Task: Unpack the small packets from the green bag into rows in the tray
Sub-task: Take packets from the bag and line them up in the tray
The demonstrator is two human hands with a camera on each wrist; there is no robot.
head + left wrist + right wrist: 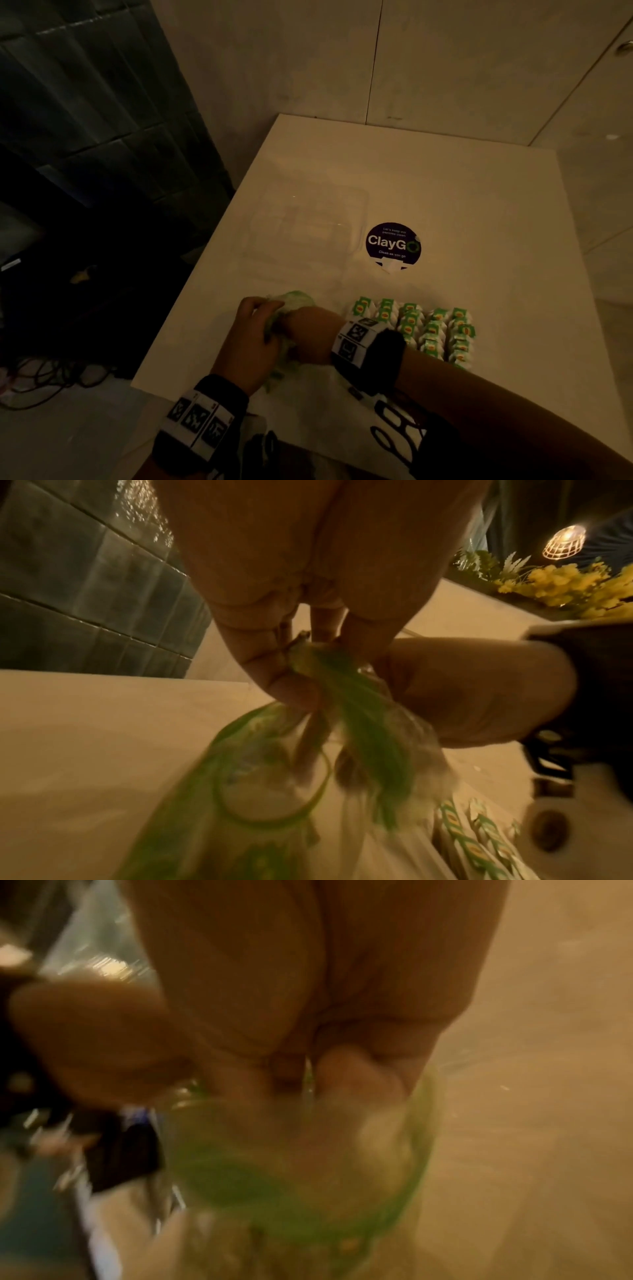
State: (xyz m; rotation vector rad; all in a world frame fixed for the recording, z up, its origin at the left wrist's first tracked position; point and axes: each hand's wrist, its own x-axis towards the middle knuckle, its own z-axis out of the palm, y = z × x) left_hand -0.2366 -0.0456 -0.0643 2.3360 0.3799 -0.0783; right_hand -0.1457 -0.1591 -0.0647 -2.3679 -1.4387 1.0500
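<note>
The left hand point(308, 593) pinches the bunched top of the thin green and clear plastic bag point(260, 791) in a thumb-and-finger grip. The bag hangs blurred over the pale counter point(85, 737). The right hand point(479, 691) touches it from the right, fingers point(346, 767) inside the bag. Green and white small packets point(479, 840) lie in rows at lower right. Dark grey wall tiles point(68, 588), yellow flowers point(565, 585) and a lit wire lamp point(565, 542) stand behind.

Office pantry. A round table sticker point(393, 244) reads "Let's keep our pantries clean". White cabinets point(479, 68) and dark wall tiles point(85, 85) surround the table point(445, 205).
</note>
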